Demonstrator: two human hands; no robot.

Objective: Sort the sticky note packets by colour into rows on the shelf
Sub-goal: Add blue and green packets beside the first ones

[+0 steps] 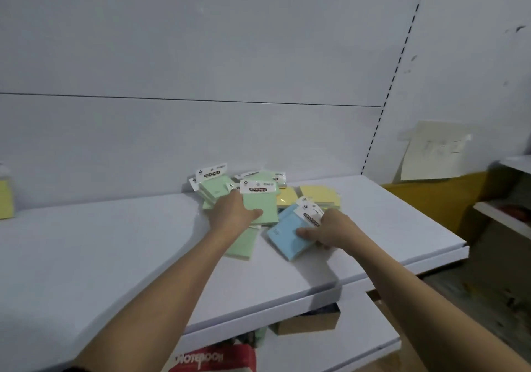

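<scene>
On the white shelf [115,256] we see the packets unsorted in one heap by its back edge: our left hand [232,213] grips a green packet [260,202], our right hand [330,231] pinches a blue packet [287,236], and yellow packets [319,193] lie behind. No rows exist yet; a grey back panel [201,55] rises behind.

Left hand [232,213] grips a green sticky note packet [260,203], thumb across its face, lifted over the green pile [211,189] by the back panel. Right hand [330,232] pinches a blue packet [287,235] lying on the white shelf [115,256]. Yellow packets [319,195] sit just behind it, a yellow stack [6,199] far left.
</scene>
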